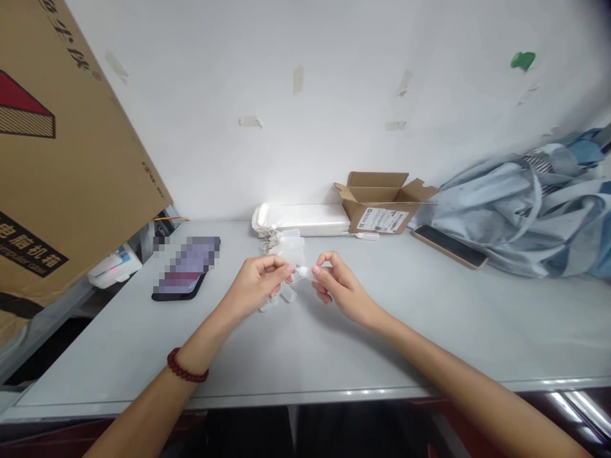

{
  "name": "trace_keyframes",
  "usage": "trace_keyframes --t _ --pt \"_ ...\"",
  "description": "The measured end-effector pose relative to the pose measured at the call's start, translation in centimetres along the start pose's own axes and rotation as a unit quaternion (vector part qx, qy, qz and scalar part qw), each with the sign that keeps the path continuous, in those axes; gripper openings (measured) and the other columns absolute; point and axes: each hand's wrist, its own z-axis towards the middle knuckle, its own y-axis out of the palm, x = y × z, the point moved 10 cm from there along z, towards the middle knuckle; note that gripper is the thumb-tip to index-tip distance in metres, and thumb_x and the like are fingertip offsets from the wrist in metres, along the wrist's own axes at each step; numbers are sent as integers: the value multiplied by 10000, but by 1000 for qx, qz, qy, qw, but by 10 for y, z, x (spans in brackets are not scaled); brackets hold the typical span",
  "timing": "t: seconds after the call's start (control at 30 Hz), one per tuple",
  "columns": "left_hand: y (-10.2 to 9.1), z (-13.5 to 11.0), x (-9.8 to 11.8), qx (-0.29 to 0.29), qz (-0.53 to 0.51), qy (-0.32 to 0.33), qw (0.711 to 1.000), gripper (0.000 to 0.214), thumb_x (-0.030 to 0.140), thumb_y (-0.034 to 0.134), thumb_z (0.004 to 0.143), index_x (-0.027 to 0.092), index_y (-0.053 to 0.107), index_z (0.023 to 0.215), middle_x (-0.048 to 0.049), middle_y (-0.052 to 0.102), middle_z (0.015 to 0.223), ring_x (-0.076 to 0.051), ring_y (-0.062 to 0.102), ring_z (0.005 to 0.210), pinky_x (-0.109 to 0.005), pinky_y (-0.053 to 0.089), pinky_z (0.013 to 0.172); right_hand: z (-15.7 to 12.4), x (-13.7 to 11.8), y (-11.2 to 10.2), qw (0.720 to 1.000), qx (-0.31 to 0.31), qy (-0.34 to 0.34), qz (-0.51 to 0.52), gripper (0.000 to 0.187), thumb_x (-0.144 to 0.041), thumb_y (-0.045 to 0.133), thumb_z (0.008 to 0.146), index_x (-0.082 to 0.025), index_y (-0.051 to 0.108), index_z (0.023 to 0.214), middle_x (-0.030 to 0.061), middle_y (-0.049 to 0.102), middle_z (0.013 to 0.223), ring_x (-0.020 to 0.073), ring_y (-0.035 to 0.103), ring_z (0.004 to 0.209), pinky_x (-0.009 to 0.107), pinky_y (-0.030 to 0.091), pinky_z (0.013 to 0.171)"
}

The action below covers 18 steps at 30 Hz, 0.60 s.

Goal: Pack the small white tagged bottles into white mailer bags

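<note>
Both my hands meet over the middle of the grey table (429, 337). My left hand (258, 283), with a red bead bracelet on its wrist, pinches a small translucent white plastic piece (301, 273). My right hand (337, 283) pinches the other end of the same piece with thumb and forefinger. Several similar small white plastic pieces (287, 245) lie on the table just beyond and below my fingers.
A stack of white trays (305, 218) and an open cardboard box (382, 202) stand at the wall. One phone (187, 269) lies left, another phone (449, 246) right beside a heap of blue cloth (525, 203). A big carton (62, 146) leans at the left.
</note>
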Motion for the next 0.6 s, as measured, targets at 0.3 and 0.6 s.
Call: trace_keyframes --t 0.3,0.6 --pt "-52 5 -1 129 -56 22 990 254 399 681 734 146 658 733 -21 621 718 -51 395 460 -206 270 429 8 -11 -39 985 48 -65 -150 286 -477 428 917 -236 367 1058 -55 495 680 110 450 561 261 380 565" --pt "-58 10 -20 136 5 -26 990 276 417 702 708 143 684 686 3 568 579 -80 403 485 -210 291 462 24 -6 -130 860 177 -98 -468 286 -381 467 864 -171 488 1058 144 584 1057 253 545 955 383 447 767"
